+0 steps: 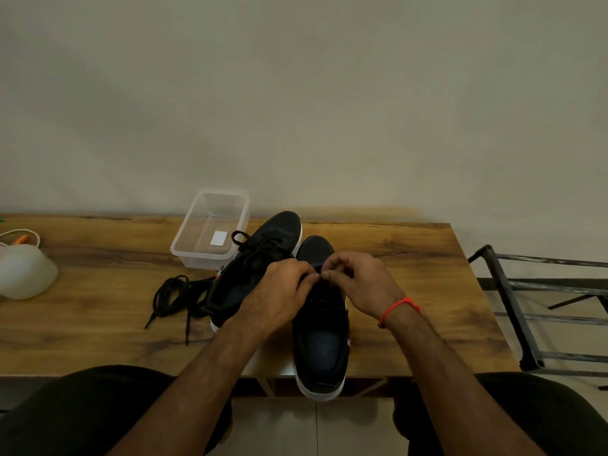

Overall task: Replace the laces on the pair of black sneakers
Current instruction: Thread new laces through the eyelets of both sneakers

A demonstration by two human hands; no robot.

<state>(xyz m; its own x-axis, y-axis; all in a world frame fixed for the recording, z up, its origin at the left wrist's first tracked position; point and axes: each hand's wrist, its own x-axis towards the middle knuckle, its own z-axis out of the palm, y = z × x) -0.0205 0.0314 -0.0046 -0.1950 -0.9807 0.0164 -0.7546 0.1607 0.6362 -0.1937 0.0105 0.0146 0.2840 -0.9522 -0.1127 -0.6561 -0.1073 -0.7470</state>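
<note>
With both the left hand (285, 284) and right hand (357, 280) pinching the lace (318, 268) over the sneaker (320, 327) at the table's (427, 291) near edge, keep it flat and evenly taut.

Two black sneakers (320, 324) stand on the tabletop (427, 291), one under the grip of the two hands (283, 287), the other (260, 258) just left. Further left: one loose lace bundle (174, 296), one clear plastic tub (210, 230), one white bowl (24, 271).

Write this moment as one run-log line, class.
step: lacing right sneaker | left hand: pinching lace | right hand: pinching lace | left sneaker: laced | loose laces: on table | tub: empty
</note>
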